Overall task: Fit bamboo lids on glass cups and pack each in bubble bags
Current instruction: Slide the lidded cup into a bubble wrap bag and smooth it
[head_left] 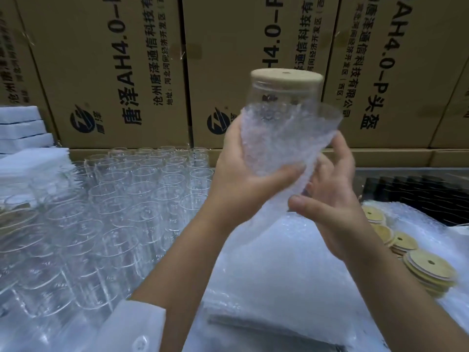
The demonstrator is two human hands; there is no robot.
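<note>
Closest in, spread beneath both forearms: a heap of spare bubble bags (266, 270). Just above, curled round the lower end of the bubble bag (279, 138) and pinching the film: the right hand (332, 199). Opposite, wrapped round the bagged body of the glass cup (284, 97), thumb across the front: the left hand (241, 171). Cup upright in the air, well above the heap, roughly halfway into the bag, bamboo lid (286, 76) seated on the rim, upper part bare.

Probably mid-bagging, with the bag yet to come up over the lid. Steady the cup with the left hand. Draw the film up evenly, side by side, with the right. Ease the bag mouth past the lid edge rather than snagging and tipping it. Work over the soft heap, clear of the loose bamboo lids (429, 265) to the right and the empty glass cups (142, 189) to the left. Farthest back: stacked cardboard boxes (101, 59).
</note>
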